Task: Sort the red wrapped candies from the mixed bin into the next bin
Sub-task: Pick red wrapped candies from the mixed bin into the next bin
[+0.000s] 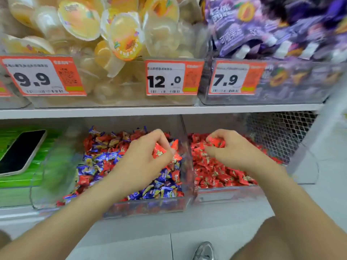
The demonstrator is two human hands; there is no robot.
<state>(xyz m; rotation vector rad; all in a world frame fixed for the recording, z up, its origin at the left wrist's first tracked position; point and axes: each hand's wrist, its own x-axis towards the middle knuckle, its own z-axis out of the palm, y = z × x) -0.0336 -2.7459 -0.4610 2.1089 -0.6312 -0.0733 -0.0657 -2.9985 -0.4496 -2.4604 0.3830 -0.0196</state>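
Red candies were pinched in the left hand above the mixed bin; the right hand gripped more over the red-filled next bin. Many red ones remained among blue wrappers.

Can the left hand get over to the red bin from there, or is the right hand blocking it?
Probably yes. The left hand, gripping red candies, sits right by the clear wall between the bins; the red bin is open-topped, and the right hand leaves its front part free.

Red candies; red-blue mix; orange price tags.
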